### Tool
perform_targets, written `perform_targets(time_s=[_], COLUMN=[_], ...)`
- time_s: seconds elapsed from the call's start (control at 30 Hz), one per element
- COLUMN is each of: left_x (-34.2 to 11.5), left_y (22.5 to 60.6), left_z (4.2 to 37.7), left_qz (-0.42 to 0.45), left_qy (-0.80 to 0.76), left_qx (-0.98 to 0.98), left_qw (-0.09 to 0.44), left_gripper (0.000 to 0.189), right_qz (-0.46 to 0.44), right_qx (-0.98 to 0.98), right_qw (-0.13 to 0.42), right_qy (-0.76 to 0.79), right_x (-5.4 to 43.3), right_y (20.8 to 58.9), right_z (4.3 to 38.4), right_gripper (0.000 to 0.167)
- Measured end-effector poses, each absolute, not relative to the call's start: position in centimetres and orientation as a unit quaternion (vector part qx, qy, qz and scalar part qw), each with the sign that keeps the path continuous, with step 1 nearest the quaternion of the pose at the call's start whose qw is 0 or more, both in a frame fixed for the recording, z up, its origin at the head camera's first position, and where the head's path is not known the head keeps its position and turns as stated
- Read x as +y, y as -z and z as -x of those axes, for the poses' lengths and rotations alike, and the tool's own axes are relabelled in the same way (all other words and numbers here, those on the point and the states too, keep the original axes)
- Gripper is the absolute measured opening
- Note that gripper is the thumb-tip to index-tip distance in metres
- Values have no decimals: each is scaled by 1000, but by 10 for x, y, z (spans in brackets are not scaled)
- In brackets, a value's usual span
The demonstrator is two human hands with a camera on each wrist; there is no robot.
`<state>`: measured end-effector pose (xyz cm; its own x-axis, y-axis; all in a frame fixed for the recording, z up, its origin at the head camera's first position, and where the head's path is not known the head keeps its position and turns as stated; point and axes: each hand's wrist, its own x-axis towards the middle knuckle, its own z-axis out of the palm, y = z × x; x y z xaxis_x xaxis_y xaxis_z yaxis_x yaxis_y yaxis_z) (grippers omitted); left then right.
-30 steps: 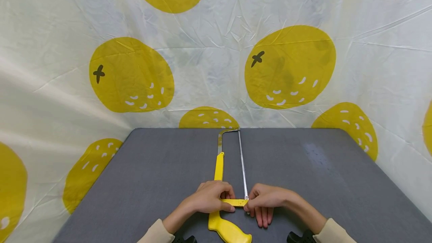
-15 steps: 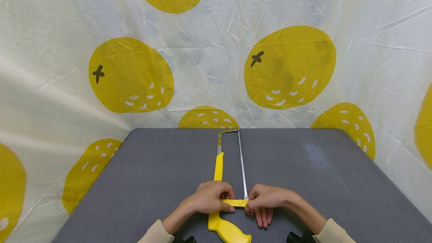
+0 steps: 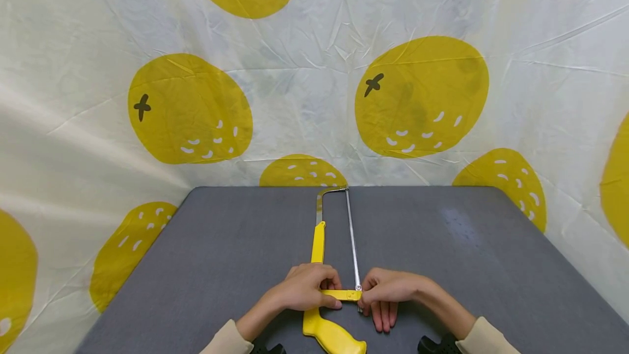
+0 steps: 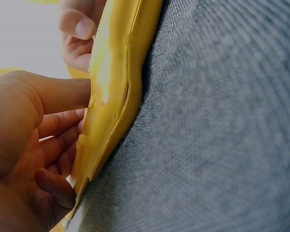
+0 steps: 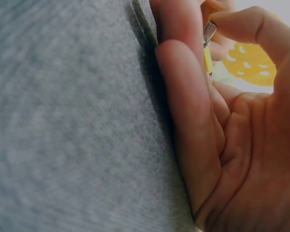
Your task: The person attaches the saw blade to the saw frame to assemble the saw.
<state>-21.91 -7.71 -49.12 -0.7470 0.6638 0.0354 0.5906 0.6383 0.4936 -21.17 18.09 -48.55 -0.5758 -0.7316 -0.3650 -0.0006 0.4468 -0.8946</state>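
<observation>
A yellow hacksaw [image 3: 319, 242] lies on the table, its handle [image 3: 339, 337] toward me and its silver blade [image 3: 352, 239] on the right side of the frame. My left hand [image 3: 308, 287] grips the frame just ahead of the handle, thumb and fingers about the short yellow crosspiece [image 3: 339, 295]. At the near end of the blade, my right hand [image 3: 390, 288] pinches a small metal tension nut [image 5: 210, 32] with thumb and forefinger. Its other fingers [image 5: 188, 96] stretch down against the table in the right wrist view. The left wrist view shows the yellow handle [image 4: 117, 72] close up.
The grey table [image 3: 236, 245] reaches back to a white cloth [image 3: 304, 108] printed with yellow fruit, which hangs behind and along the sides. The hacksaw's far end lies close to the table's back edge.
My right thumb and forefinger have shifted slightly to the right at the nut, leaving a little more of the metal visible. The left hand and the hacksaw hold still.
</observation>
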Motion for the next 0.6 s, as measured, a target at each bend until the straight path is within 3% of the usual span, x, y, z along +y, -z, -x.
perform_targets(time_s=[0.6], left_x=[-76], left_y=[490], left_z=[219], left_qz=[-346], left_qy=[-247], left_qx=[902], left_qw=[74], left_gripper=[18], right_qz=[254], right_qx=[735], right_qw=[414], right_qy=[473], right_x=[185], right_y=[484], right_z=[215], right_gripper=[25])
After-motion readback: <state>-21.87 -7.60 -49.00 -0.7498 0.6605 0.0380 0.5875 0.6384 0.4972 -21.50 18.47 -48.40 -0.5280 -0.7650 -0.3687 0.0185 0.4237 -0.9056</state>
